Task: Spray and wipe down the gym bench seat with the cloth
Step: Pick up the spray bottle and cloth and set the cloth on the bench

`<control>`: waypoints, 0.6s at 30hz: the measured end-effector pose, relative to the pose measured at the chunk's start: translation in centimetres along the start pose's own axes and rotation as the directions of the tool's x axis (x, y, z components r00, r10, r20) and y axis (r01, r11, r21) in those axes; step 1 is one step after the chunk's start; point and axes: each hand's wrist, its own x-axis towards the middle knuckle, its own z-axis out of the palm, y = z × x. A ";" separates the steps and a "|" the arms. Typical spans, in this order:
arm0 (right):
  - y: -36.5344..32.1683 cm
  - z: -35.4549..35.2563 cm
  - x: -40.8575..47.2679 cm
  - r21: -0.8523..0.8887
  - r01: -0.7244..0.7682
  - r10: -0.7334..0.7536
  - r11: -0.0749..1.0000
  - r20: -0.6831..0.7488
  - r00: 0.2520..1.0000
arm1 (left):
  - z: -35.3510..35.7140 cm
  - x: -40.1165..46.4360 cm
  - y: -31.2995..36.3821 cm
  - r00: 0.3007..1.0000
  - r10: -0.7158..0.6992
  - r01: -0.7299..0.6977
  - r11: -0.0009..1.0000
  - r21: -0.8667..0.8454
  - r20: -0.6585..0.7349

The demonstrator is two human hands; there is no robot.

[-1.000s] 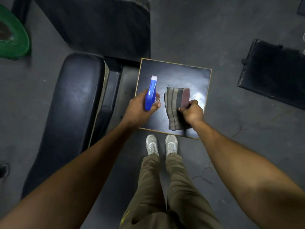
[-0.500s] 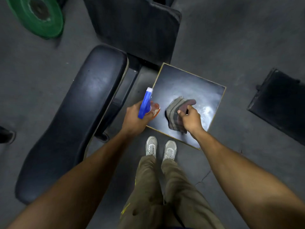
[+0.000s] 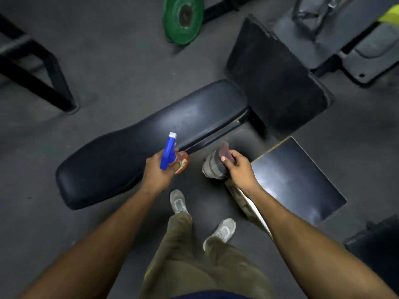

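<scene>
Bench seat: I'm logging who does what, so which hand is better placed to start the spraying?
Left. The left hand grips the spray bottle, nozzle toward the bench seat just beyond it. The right hand holds only the cloth, off the seat's side.

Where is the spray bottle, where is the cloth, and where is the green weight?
spray bottle [image 3: 168, 155]: head view, on its blue trigger head, above the left hand.
cloth [image 3: 212, 166]: head view, on the striped fold beside the right hand's thumb.
green weight plate [image 3: 174, 24]: head view, on its green face, left of the hub.
</scene>
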 end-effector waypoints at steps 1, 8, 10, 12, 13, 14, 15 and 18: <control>-1.3 1.6 0.9 0.007 0.027 -0.027 1.000 0.037 0.999 | -1.4 0.4 -0.7 0.999 -0.019 0.018 1.000 -0.012 -0.034; -8.3 14.5 7.2 0.015 0.099 -0.100 0.995 0.213 0.972 | -10.4 4.7 -6.9 0.979 -0.153 0.143 0.987 -0.074 -0.138; -9.2 18.7 9.3 0.001 0.072 -0.071 0.997 0.210 0.975 | -12.8 5.9 -8.5 0.970 -0.180 0.164 0.981 -0.106 -0.166; -9.6 22.9 11.5 -0.027 0.010 -0.004 1.000 0.204 0.979 | -15.0 6.9 -9.9 0.962 -0.188 0.164 0.978 -0.132 -0.200; -9.5 25.0 12.6 -0.048 -0.015 0.024 0.999 0.209 0.978 | -16.0 7.4 -10.7 0.958 -0.193 0.167 0.977 -0.135 -0.212; -9.2 27.0 13.7 -0.062 -0.034 0.047 0.998 0.216 0.975 | -17.0 7.8 -11.5 0.956 -0.194 0.169 0.977 -0.127 -0.220; -9.1 28.9 14.6 -0.067 -0.049 0.063 0.997 0.230 0.971 | -17.9 8.1 -12.4 0.954 -0.193 0.170 0.979 -0.115 -0.229; -9.8 33.5 16.7 -0.055 -0.066 0.079 0.996 0.286 0.955 | -19.8 9.1 -15.4 0.945 -0.213 0.197 0.976 -0.090 -0.249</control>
